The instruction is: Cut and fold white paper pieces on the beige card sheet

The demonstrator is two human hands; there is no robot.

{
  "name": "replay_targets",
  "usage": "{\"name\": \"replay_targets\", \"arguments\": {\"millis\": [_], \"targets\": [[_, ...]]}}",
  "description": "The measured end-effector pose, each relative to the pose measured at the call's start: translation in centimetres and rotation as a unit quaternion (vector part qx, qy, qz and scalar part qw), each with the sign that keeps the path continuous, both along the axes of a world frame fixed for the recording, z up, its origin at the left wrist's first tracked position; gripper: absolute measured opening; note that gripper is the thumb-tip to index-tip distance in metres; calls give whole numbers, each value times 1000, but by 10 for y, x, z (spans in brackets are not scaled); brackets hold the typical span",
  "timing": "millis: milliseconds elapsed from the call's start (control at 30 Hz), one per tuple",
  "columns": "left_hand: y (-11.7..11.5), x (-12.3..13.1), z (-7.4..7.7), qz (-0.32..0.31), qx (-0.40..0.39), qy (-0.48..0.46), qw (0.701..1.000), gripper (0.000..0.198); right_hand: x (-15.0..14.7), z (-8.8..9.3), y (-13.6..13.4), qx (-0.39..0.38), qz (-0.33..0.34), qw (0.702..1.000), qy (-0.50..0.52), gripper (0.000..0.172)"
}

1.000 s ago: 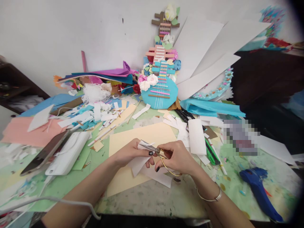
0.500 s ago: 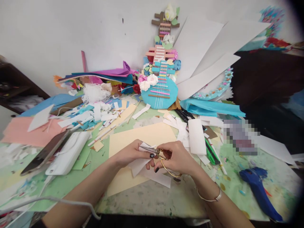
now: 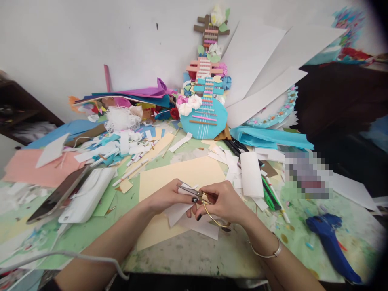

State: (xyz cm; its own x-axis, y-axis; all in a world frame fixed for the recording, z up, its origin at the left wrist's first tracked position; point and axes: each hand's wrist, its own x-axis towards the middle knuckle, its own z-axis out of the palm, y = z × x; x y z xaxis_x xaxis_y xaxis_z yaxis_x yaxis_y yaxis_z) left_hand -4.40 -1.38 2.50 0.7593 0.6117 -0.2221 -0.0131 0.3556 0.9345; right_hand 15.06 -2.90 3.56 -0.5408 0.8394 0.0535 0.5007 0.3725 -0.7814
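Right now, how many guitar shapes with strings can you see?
3: the turquoise round guitar in front, the pink guitar partly behind it, and the brown guitar above that in the picture. More may be hidden behind.

Blue glue gun [image 3: 329, 238] beside green marker [image 3: 270, 196], phone [image 3: 56, 196].

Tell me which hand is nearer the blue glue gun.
Right. The right hand, holding scissors, is left of the blue glue gun; the left hand, holding white paper, is farther left.
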Motion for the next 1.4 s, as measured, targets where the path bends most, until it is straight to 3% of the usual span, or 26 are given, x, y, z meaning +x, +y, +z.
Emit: {"name": "replay_targets", "arguments": {"millis": [567, 733, 833, 1000, 1400], "targets": [[0, 0, 1, -4, 1, -9, 1000, 16, 4, -7, 2, 4, 5, 1000, 25, 44], [0, 2, 3, -1, -14, -6, 1000, 18, 4, -8, 2, 13, 0, 1000, 19, 39], [0, 0, 3, -1, -14, 0, 1000, 19, 4, -9, 4, 21, -42, 999, 26, 39], [1, -6, 0, 28, -13, 17, 999, 21, 8, -16, 12, 26, -176, 983, 48, 35], [-1, -6, 6, 114, 75, 18, 990, 18, 9, -15, 16, -16, -205, 971, 122, 32]]}}
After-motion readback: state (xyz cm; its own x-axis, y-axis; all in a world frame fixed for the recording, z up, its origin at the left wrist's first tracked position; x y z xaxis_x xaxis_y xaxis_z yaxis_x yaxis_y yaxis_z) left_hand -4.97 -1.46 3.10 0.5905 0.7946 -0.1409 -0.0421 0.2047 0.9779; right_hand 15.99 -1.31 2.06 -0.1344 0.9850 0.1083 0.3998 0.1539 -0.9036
